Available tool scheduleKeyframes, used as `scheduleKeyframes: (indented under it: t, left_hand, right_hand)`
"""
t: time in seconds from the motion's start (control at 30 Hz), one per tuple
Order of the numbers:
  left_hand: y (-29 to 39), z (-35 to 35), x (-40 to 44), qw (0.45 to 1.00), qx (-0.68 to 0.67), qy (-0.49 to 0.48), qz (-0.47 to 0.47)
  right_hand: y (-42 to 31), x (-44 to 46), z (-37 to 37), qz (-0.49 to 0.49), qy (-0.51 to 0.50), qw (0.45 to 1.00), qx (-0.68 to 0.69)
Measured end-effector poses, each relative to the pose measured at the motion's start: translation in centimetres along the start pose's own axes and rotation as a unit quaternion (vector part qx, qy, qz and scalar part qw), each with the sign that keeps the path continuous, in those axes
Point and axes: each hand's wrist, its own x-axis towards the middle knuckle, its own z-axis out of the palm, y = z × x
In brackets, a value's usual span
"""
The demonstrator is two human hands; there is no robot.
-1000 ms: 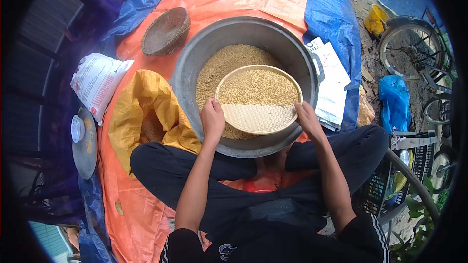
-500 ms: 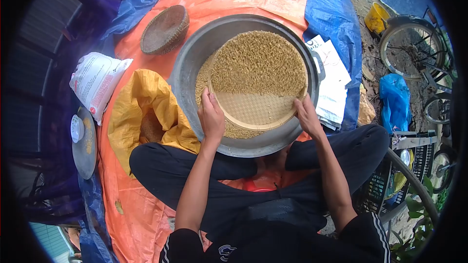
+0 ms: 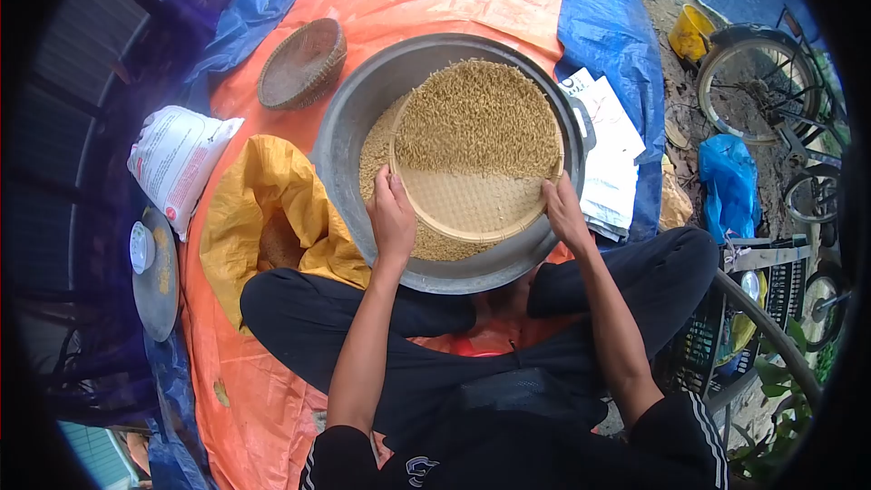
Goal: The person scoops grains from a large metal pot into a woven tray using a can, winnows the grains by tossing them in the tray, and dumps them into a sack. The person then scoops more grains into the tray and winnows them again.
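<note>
A round woven tray (image 3: 476, 202) is held over a large grey metal basin (image 3: 349, 132). My left hand (image 3: 392, 218) grips its lower left rim, and my right hand (image 3: 567, 213) grips the rim at the lower right. Brown grain (image 3: 481, 118) covers the far half of the tray, while the near half shows bare weave with a few stray grains. More grain (image 3: 376, 150) lies in the basin below and left of the tray. The fingertips under the rim are partly hidden.
An orange tarp (image 3: 245, 408) lies beneath everything. On the left are a yellow sack (image 3: 227, 245), a white sack (image 3: 181, 159), a round plate (image 3: 156, 299) and a woven basket (image 3: 304, 63). White sacks (image 3: 608, 154), a blue bag (image 3: 729, 186) and a bicycle wheel (image 3: 758, 91) are on the right.
Since a second ago the tray's far side has come up, and the grain on it has spread and reached farther from me. Both hands have kept their hold on the rim.
</note>
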Motion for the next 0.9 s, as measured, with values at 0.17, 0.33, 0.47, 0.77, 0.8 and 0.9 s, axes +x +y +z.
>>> scheduleKeyframes:
  t: [0.17,0.33,0.47,0.77,0.8,0.9]
  left_hand:
    - [-1.8,0.4,-0.1,0.999,0.021,-0.028,-0.018]
    - [-1.7,0.3,-0.3,0.995,0.045,-0.083,-0.039]
    - [-0.4,0.4,-0.3,0.999,-0.016,-0.024,-0.037]
    - [-2.0,0.7,-0.5,0.995,0.022,-0.079,-0.058]
    - [-1.9,0.6,-0.5,0.993,0.038,-0.087,-0.068]
    - [-1.2,0.3,-0.3,0.997,0.028,-0.058,-0.048]
  right_hand:
    - [-0.3,-0.3,-0.2,0.011,-0.007,1.000,-0.009]
    - [0.2,-0.3,-0.8,0.045,-0.013,0.998,-0.038]
    - [-1.5,-0.9,-0.6,-0.047,0.034,0.998,0.016]
    - [0.7,-0.5,-0.8,0.092,-0.041,0.995,-0.008]
    - [0.6,-0.5,-0.7,0.114,-0.053,0.992,0.012]
    - [0.8,-0.5,-0.6,0.060,-0.026,0.997,0.047]
